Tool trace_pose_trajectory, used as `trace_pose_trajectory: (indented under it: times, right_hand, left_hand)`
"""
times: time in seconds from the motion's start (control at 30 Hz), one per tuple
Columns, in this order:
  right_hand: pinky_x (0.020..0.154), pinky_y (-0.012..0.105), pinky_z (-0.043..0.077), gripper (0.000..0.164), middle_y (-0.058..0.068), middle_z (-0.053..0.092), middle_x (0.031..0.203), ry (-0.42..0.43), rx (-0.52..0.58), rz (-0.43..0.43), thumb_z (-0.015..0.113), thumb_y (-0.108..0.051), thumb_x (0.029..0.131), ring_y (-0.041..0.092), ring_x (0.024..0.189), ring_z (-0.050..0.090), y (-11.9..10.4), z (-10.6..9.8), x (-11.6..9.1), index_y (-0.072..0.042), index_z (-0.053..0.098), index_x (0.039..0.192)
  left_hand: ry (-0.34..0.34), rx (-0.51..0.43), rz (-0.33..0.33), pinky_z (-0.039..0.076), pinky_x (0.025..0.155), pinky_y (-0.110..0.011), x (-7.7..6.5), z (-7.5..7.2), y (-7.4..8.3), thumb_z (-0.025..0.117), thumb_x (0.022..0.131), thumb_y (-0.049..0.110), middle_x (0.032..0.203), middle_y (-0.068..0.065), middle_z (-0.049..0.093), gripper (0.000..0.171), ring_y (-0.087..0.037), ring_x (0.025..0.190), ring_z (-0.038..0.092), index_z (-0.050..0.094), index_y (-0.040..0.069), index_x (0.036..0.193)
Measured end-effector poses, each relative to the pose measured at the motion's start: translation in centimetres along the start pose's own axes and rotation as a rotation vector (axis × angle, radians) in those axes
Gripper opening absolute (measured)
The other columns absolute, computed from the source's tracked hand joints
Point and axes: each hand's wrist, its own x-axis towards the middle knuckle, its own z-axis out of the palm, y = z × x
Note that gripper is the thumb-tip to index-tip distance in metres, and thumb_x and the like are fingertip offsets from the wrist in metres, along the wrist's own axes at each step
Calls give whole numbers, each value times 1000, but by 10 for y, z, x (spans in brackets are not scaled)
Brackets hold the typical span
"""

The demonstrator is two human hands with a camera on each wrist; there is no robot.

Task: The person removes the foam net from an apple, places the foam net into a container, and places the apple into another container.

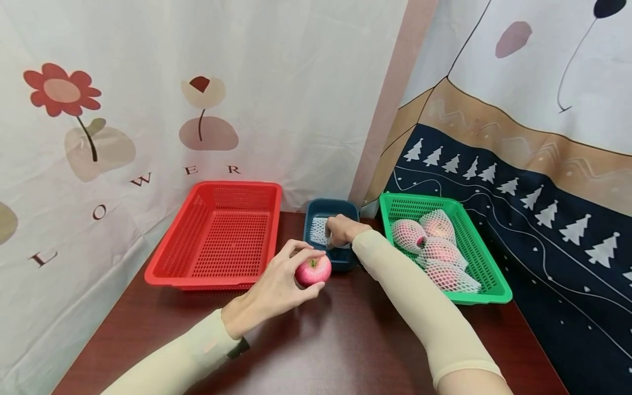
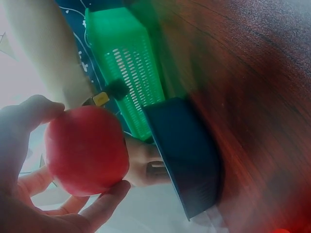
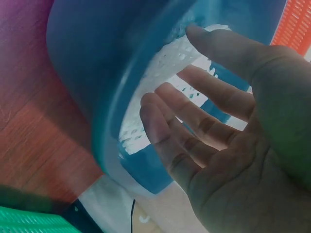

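Note:
My left hand (image 1: 274,285) holds a bare red apple (image 1: 316,271) between thumb and fingers, stem up, over the table just in front of the small dark blue bin (image 1: 333,203). The left wrist view shows the apple (image 2: 87,150) large, with fingertips around its sides. My right hand (image 1: 343,230) reaches into the bin from the right. Seen from the right wrist, its fingers are spread and loosely bent, with nothing gripped between them. White foam netting (image 3: 153,90) lies in the bin right at those fingertips.
A red perforated basket (image 1: 224,241) stands left of the bin. To the right is a green basket (image 1: 486,269) with several net-wrapped apples (image 1: 441,251). All stand on a dark brown table (image 1: 355,340), with a printed curtain (image 1: 296,99) behind.

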Motion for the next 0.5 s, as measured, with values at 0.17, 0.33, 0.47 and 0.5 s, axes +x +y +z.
trace_pose_trajectory:
  times: [0.17, 0.33, 0.47, 0.5]
  right_hand:
    - [109, 45, 67, 38, 10, 81, 143, 31, -42, -28, 87, -32, 105, 23, 124, 77, 18, 15, 22, -14, 84, 139]
    - [110, 50, 67, 36, 11, 83, 140, 42, -47, -46, 85, -30, 107, 23, 119, 78, 24, 19, 25, -13, 84, 139]
    - [118, 48, 64, 35, 16, 81, 144, 49, -2, -43, 82, -24, 110, 25, 122, 77, 4, 1, -10, -9, 83, 141]
    - [119, 47, 64, 35, 18, 80, 146, 53, 11, -47, 81, -22, 110, 28, 123, 76, 1, -2, -17, -7, 82, 142]
  left_hand:
    - [5, 9, 3, 70, 95, -33, 1, -1, 2, 101, 89, 28, 143, -6, 66, 62, -20, 122, 72, 79, 18, 146]
    - [12, 21, 10, 70, 96, -34, 2, -1, 3, 102, 88, 29, 143, -6, 67, 62, -20, 122, 72, 79, 19, 145]
    - [14, 22, 12, 70, 96, -34, 4, -1, 3, 102, 88, 28, 143, -6, 67, 62, -20, 123, 72, 79, 20, 145]
    - [16, 24, 13, 71, 96, -34, 4, -2, 3, 102, 88, 28, 143, -6, 67, 62, -19, 123, 72, 79, 20, 145]
